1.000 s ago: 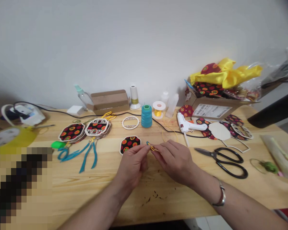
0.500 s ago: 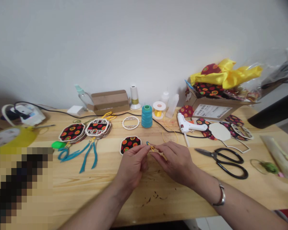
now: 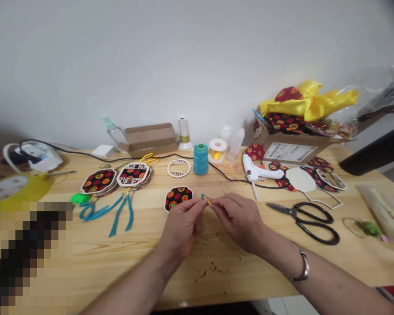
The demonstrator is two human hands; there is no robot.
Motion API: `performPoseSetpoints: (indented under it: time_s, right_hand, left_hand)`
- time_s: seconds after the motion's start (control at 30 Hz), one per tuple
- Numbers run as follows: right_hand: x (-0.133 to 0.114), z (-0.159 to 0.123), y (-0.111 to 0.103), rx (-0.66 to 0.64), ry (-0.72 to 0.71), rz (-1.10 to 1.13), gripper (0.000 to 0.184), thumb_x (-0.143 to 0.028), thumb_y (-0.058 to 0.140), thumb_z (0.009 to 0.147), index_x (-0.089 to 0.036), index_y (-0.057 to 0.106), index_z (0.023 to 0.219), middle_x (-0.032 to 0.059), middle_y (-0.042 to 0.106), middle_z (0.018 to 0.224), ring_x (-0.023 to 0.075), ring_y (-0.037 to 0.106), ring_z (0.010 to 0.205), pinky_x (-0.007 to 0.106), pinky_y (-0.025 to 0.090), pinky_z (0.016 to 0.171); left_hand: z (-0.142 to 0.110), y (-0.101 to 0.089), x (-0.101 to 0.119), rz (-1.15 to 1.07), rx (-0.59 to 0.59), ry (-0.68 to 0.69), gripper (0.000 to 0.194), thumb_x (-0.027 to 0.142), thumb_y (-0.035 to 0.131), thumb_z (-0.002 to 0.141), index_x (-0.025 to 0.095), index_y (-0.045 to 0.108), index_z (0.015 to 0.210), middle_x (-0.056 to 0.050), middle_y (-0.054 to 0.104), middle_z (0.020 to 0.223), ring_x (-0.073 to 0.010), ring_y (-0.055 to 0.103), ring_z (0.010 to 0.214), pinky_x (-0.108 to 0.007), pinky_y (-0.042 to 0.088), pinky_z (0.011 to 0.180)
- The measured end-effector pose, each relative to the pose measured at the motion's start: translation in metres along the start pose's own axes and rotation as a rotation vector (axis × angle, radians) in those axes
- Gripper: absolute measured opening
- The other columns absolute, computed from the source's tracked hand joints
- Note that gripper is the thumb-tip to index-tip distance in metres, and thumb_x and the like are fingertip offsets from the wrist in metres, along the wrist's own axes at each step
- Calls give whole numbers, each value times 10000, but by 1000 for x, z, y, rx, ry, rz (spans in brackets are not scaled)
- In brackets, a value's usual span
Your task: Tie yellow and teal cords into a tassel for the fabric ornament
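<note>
Left fingers [image 3: 194,208] and right fingers [image 3: 221,202] pinch the yellow cord [image 3: 208,201] between them.
Your right fingertips, slightly apart half a second ago, now press together and the cord's loop looks narrower, suggesting you're drawing it snug. The blue thread [image 3: 202,196] peeks just beyond your left fingertips; the patterned patch [image 3: 175,196] lies just left of them.

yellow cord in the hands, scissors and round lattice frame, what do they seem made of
Yellow cord: probably textile, being thin; fibre unclear.
Scissors: metal blades, by their dull grey sheen; glossy black handles, coated metal or plastic.
Round lattice frame: likely wood, pale and matte.
</note>
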State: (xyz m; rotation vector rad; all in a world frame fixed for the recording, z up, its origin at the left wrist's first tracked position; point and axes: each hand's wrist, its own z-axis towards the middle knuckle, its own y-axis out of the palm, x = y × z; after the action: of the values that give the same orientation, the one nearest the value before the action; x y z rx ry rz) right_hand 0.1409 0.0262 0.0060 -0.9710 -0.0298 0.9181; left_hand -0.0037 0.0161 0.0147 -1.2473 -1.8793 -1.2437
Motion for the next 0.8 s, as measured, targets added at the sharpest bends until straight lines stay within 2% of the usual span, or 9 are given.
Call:
performPoseSetpoints:
  time_s: [0.13, 0.33, 0.6, 0.8]
  right_hand:
    - [3, 4, -5, -27, 99, 68, 151, -201, 497, 855, -158, 614, 771, 41, 648, 701, 130, 578, 649, 237, 429, 604]
    - [10, 13, -19, -116, 238, 197, 123, -161, 533, 818, -176, 608, 722, -3, 632, 656, 108, 560, 604, 213, 396, 557]
    - [9, 15, -23, -153, 253, 235, 141, -162, 521, 820, -172, 605, 707, -1, 624, 667, 104, 538, 614, 215, 384, 570]
    - [5, 20, -22, -195, 493, 416, 182, -165, 547, 779, -152, 597, 605, -31, 550, 525, 77, 451, 489, 189, 342, 466]
  left_hand:
    - [0, -2, -2, 60, -12, 36, 193, 328, 710, 646, 143, 657, 634, 93, 319, 375, -36, 228, 374, -177, 174, 372]
    - [-2, -4, -4, 202, -38, 93, 242, 358, 659, 699, 136, 711, 780, 73, 369, 387, -45, 265, 378, -181, 197, 387]
    - [-3, -4, -5, 273, -70, 128, 268, 375, 605, 750, 137, 696, 834, 74, 357, 394, -52, 258, 379, -180, 192, 388]
    - [-4, -4, -4, 306, -72, 142, 268, 365, 587, 767, 135, 689, 857, 77, 344, 395, -55, 263, 382, -177, 210, 395]
